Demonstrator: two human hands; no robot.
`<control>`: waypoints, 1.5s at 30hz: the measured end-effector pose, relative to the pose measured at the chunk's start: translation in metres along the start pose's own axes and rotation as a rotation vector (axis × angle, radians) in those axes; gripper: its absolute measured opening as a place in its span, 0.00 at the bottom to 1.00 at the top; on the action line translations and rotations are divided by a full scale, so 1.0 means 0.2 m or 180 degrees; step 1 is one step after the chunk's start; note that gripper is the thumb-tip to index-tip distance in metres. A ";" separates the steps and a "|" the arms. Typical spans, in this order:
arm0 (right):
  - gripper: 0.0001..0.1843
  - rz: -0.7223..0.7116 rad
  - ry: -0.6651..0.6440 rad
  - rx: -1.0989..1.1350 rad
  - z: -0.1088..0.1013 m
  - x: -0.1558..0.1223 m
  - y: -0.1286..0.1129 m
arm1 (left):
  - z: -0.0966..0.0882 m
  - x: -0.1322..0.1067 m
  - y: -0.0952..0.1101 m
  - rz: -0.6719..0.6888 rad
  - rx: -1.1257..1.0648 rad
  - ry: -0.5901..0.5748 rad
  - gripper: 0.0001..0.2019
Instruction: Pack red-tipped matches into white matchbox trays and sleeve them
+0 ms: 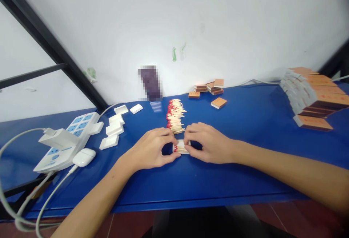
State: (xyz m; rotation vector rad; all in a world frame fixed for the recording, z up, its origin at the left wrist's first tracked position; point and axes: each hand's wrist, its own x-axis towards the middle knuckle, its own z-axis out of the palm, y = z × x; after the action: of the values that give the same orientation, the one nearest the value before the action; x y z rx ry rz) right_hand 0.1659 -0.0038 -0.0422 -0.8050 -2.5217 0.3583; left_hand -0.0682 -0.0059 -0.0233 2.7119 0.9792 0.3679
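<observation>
A small white matchbox tray (pixel 181 147) filled with red-tipped matches lies on the blue table (pixel 245 121) between my hands. My left hand (pixel 151 148) curls round its left end, fingers pinched on it. My right hand (pixel 208 142) grips its right end, fingers bent over the top. Just behind the tray lies a heap of loose red-tipped matches (pixel 175 120).
Several empty white trays (pixel 114 129) lie at the left, beside a white power strip (pixel 65 140) with a plug, cables and a white earbud case (pixel 84 157). A few orange matchboxes (pixel 209 88) sit by the wall. A big stack of matchboxes (pixel 313 96) stands at the right.
</observation>
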 end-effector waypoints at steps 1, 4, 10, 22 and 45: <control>0.07 0.0029 0.0032 -0.0043 0.00 0.00 0.00 | 0.00 0.00 0.00 0.0001 0.0027 -0.0015 0.10; 0.07 0.0049 0.0051 -0.0128 0.00 0.00 -0.01 | 0.00 0.00 0.01 -0.0003 0.0028 -0.0036 0.09; 0.07 -0.0048 -0.0007 0.0033 0.00 -0.01 -0.02 | 0.00 0.00 0.01 -0.0001 -0.0157 -0.0022 0.07; 0.05 -0.0222 0.0113 -0.0006 0.02 -0.02 -0.01 | 0.00 -0.01 0.01 0.0004 -0.0021 0.0091 0.09; 0.05 -0.0391 0.0212 -0.0115 0.02 -0.01 0.01 | 0.00 0.00 0.00 0.0147 0.0176 0.0156 0.06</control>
State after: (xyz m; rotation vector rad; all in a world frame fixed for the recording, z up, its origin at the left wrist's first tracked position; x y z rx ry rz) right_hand 0.1668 -0.0034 -0.0471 -0.6602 -2.5072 0.2417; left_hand -0.0684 -0.0070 -0.0223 2.7918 0.9546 0.4239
